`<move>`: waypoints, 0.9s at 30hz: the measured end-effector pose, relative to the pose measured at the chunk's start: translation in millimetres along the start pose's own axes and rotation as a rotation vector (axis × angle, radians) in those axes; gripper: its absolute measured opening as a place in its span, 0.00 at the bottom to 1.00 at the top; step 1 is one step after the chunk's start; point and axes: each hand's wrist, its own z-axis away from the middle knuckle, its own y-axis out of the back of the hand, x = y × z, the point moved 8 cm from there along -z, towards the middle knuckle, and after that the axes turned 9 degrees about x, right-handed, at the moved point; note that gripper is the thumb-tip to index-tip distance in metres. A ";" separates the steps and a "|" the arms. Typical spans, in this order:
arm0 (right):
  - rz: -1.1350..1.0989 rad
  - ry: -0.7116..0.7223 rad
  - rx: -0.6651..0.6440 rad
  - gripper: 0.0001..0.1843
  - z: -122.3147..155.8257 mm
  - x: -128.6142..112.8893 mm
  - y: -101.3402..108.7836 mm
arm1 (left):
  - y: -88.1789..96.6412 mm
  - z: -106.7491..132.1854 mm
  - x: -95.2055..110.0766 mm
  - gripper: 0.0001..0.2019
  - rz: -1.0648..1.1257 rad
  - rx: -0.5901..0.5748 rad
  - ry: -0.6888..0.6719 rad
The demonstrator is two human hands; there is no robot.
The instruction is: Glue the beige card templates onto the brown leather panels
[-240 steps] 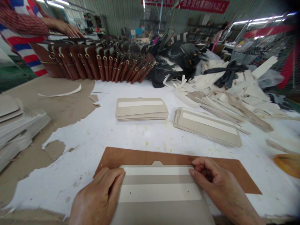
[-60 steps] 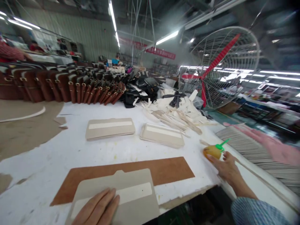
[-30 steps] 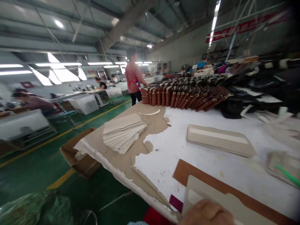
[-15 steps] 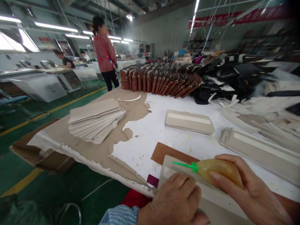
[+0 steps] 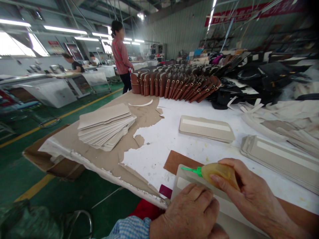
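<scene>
In my right hand (image 5: 251, 192) is a soft amber squeeze bottle (image 5: 220, 174) with a green nozzle, gripped between thumb and fingers. The bottle lies nearly level, its tip pointing left over the far left corner of a beige panel (image 5: 181, 175). A paler strip runs along this panel. My left hand (image 5: 191, 212) presses on the panel with curled fingers close together, and its fingertips are partly hidden. Under the panel, a brown leather-like sheet (image 5: 180, 160) shows at the far side. A small purple piece (image 5: 165, 191) lies left of the panel by the table edge.
Fanned beige panels (image 5: 106, 127) lie at the left. Stacks of strip-marked panels (image 5: 206, 128) lie ahead and at right (image 5: 279, 159). Brown buckled bags (image 5: 169, 83) stand in a row behind, beside black material (image 5: 266, 76). A person (image 5: 121, 56) stands beyond the table.
My right hand has shifted slightly left with the bottle, bringing the nozzle nearer the panel's far left corner. My left hand stays on the panel. The view has turned slightly.
</scene>
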 end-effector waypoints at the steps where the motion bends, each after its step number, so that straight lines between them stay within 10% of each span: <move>1: 0.009 -0.008 -0.011 0.23 0.1 -1.1 -0.8 | 0.3 -0.1 0.2 0.23 0.002 0.000 0.001; 27: 0.121 0.230 0.030 0.21 -21.8 -44.9 -4.7 | 1.7 -0.4 0.7 0.23 0.039 -0.002 0.035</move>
